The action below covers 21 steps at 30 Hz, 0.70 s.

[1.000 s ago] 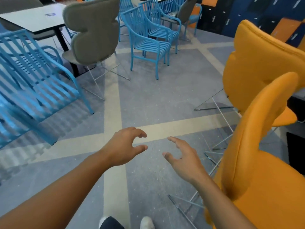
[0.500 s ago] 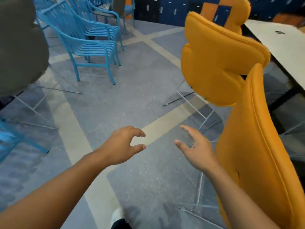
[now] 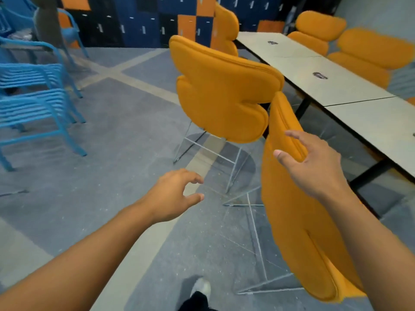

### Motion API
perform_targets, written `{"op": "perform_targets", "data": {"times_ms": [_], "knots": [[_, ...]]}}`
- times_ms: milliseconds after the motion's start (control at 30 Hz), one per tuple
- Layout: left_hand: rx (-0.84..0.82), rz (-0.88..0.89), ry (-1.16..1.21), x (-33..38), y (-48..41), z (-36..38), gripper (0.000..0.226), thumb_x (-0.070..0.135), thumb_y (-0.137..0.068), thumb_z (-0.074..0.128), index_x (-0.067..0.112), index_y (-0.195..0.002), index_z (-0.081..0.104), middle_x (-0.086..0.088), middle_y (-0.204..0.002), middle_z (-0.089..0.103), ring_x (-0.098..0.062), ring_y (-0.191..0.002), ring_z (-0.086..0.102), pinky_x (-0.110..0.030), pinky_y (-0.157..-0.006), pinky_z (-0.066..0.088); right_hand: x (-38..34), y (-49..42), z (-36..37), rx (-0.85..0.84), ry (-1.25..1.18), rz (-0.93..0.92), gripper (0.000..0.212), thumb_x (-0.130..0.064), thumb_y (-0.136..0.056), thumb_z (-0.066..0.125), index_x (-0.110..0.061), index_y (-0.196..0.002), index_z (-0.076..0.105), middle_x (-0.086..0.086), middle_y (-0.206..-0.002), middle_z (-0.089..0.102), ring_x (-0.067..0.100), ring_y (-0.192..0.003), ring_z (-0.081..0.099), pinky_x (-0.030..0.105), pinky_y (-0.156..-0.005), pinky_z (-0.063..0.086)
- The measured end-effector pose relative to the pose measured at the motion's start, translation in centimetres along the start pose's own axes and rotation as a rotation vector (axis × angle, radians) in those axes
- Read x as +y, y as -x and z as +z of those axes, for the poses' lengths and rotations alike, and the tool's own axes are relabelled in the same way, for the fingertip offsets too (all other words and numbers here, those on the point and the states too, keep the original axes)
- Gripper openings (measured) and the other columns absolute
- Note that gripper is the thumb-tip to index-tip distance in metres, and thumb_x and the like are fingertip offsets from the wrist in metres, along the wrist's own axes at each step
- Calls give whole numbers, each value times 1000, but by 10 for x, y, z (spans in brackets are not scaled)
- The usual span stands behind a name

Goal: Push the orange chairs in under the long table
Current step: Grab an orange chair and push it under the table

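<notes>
Nearby: lobed, fabric-covered orange chair (image 3: 298, 221) on wire legs, right hand (image 3: 314, 162) spread open at its backrest edge, left hand (image 3: 173, 196) loosely curled, empty.

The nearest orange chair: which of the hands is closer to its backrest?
Right. The right hand is open at the nearest orange chair's backrest top; the left hand hangs apart, over the floor.

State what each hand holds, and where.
Nothing is held. The right hand is open at the near chair's backrest top; the left hand is empty.
</notes>
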State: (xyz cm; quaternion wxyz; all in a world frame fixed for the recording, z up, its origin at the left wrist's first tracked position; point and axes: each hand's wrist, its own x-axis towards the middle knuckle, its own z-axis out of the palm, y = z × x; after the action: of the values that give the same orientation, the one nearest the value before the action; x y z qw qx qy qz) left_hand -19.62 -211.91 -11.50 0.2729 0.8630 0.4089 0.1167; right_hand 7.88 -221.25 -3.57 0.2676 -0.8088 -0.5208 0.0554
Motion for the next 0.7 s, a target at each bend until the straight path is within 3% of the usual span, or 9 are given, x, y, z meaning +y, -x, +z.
{"op": "perform_targets", "data": {"times_ms": [67,267,367,533,700], "knots": [[-13,66,-7,8,-27,1,41,48,-87,63,30,-123,59,11,-125,58,-9,-117,52,-30,-102,40,6,-11,-6,55,91,34,53,-53,-92,61,-37,-141,49,-9,-150,47,24,-135,45,58,-109,25],[-68,233,-7,44,-114,2,43,45,-87,64,29,-127,56,10,-125,58,-9,-115,51,-29,-98,40,33,-41,-9,56,172,213,64,-54,-88,65,-36,-145,42,-3,-147,48,29,-124,53,59,-104,39],[-60,297,-1,59,-146,0,50,43,-86,66,26,-132,52,9,-127,57,-9,-116,51,-27,-97,40,42,-43,-4,-28,169,294,72,-53,-89,65,-32,-150,34,0,-148,46,28,-129,49,48,-103,44],[-64,456,-48,94,-205,-2,71,51,-81,67,33,-142,37,9,-144,44,-15,-131,42,-44,-106,38,51,-45,3,-106,195,346,63,-57,-90,60,-36,-143,36,-4,-128,57,23,-111,57,41,-84,52],[-127,581,-237,123,-249,-4,91,50,-76,74,39,-149,22,5,-157,22,-23,-142,22,-50,-109,26,50,-44,6,-111,250,340,67,-59,-93,54,-32,-150,31,-4,-132,54,21,-112,55,37,-81,50]]}}
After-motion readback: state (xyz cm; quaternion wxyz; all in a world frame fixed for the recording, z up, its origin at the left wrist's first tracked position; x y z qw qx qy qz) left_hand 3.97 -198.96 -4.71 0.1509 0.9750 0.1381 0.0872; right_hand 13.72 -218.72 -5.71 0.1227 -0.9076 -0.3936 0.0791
